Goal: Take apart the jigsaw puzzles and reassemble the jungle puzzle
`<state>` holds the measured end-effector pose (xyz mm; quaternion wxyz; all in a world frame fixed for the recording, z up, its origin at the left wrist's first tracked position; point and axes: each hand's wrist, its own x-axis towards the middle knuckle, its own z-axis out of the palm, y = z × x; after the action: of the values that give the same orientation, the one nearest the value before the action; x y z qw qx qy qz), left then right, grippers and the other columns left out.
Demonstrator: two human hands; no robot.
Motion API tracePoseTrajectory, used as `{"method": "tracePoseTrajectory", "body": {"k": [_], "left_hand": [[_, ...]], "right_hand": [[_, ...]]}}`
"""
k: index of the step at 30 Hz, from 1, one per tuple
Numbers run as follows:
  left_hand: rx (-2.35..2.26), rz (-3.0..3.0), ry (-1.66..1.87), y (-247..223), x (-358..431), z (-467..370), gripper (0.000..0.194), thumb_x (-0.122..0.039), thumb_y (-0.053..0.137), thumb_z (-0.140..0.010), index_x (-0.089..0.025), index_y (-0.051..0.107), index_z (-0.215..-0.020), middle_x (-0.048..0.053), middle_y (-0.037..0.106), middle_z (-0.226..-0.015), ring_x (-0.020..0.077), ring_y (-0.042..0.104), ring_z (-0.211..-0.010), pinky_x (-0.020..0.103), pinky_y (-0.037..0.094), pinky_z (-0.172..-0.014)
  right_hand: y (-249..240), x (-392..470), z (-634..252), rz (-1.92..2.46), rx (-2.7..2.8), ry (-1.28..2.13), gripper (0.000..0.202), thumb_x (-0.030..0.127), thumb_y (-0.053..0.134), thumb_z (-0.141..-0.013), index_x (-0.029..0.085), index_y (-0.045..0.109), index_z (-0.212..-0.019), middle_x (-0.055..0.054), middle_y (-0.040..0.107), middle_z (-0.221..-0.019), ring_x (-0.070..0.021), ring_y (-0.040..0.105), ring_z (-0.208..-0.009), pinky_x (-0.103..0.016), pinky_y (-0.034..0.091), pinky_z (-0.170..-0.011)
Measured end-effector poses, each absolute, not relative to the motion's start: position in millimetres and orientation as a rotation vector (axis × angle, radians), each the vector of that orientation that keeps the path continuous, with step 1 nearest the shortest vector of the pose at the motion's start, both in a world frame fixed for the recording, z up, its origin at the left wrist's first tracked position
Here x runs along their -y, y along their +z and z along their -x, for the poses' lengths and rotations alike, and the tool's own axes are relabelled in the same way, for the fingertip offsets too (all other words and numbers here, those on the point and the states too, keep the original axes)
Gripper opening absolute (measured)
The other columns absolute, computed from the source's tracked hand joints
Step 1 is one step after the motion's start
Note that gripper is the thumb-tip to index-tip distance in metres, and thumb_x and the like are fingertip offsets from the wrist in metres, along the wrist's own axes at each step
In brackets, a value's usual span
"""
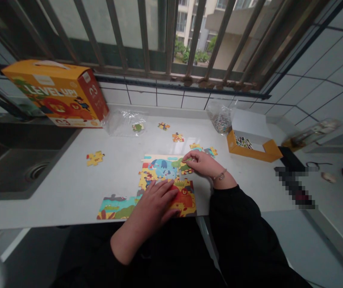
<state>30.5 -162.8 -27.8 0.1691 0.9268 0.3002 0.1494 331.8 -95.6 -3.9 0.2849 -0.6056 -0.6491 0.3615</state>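
A partly joined jigsaw puzzle [161, 167] with elephants and a lion lies near the counter's front edge. Over its lower part my left hand [156, 202] rests flat, fingers stretched out and covering some of the picture. My right hand [203, 163] pinches a green and yellow puzzle piece [186, 168] at the puzzle's upper right corner; whether the piece is fully seated there I cannot tell. Just beyond that hand lie loose pieces [210, 151], partly hidden by it. Another joined section [114, 208], turquoise and green, extends at the lower left.
Single puzzle pieces [95, 158] are scattered on the white counter [63, 180]. A clear plastic bag [123, 122] lies behind, near an orange puzzle box [60, 96]. At the right stand a bag of cotton swabs [222, 122] and an open small box [249, 152]. The sink [18, 168] is left.
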Motion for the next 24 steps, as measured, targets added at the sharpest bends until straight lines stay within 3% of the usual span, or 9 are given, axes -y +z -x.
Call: {"method": "tracePoseTrajectory", "body": {"k": [3,5,10,15,24], "left_hand": [[-0.811,-2.641,0.422,-28.4,162.6,-29.8,0.078,-0.061,0.087,-0.088,-0.024,0.061,-0.152,0.019,0.054,-0.168,0.0434,0.05,-0.156,0.074,0.037,-0.129],[-0.808,-2.65,0.413,-29.3,163.7,-29.6,0.084,-0.063,0.088,-0.085,-0.024,0.059,-0.154,0.02,0.052,-0.169,0.044,0.048,-0.157,0.074,0.035,-0.13],[-0.835,-2.657,0.408,-30.9,166.3,-30.9,0.08,-0.06,0.087,-0.089,-0.023,0.059,-0.155,0.019,0.051,-0.17,0.0436,0.047,-0.158,0.074,0.034,-0.131],[-0.831,-2.676,0.395,-30.7,166.1,-32.0,0.079,-0.061,0.085,-0.09,-0.021,0.059,-0.154,0.02,0.051,-0.17,0.0442,0.047,-0.158,0.075,0.035,-0.13],[-0.853,-2.646,0.434,-27.0,165.6,-34.1,0.069,-0.054,0.082,-0.094,-0.024,0.06,-0.151,0.018,0.053,-0.168,0.0421,0.05,-0.155,0.073,0.036,-0.131]], "right_hand": [[-3.2,98.6,-329.0,1.56,1.787,1.077,0.02,0.023,0.067,-0.093,0.02,0.078,-0.11,0.0,0.073,-0.076,-0.0144,0.065,-0.064,-0.024,0.044,-0.059],[-2.5,99.9,-328.2,1.555,1.826,1.117,0.02,0.024,0.067,-0.094,0.02,0.076,-0.111,0.002,0.07,-0.068,-0.0137,0.06,-0.059,-0.023,0.039,-0.056],[-2.7,100.4,-328.5,1.588,1.887,1.063,0.013,0.023,0.071,-0.09,0.019,0.074,-0.102,0.005,0.064,-0.067,-0.012,0.053,-0.06,-0.023,0.035,-0.058],[-6.7,101.1,-329.6,1.609,1.92,0.946,0.021,0.024,0.076,-0.088,0.02,0.076,-0.109,0.007,0.056,-0.069,-0.0116,0.051,-0.062,-0.024,0.036,-0.061],[-4.9,101.9,-326.3,1.714,1.962,0.788,0.017,0.02,0.085,-0.082,0.02,0.079,-0.098,0.003,0.066,-0.082,-0.0129,0.057,-0.07,-0.026,0.042,-0.069]]}}
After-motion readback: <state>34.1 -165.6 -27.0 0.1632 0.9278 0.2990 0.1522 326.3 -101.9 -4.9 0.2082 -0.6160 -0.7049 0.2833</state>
